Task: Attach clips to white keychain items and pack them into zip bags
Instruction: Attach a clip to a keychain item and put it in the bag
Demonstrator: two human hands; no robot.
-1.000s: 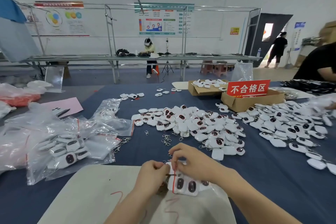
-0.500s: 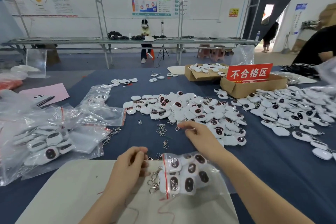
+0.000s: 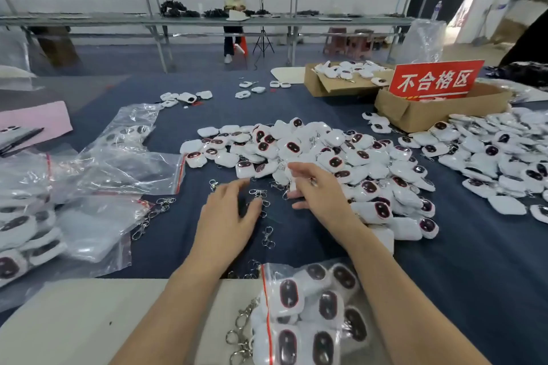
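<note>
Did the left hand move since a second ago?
Yes. The left hand went forward, off the filled bag on the white board, to the loose clips on the blue cloth.

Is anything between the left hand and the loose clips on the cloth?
Nothing visible. The open left hand reaches right up to the clips, which lie bare on the cloth. The right hand is beside them at the edge of the pile.

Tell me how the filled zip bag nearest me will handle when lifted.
The filled zip bag is thin clear film, so it will probably sag and its keychains shift. The clips poke past the red zip strip, so they may dangle or snag.
</note>
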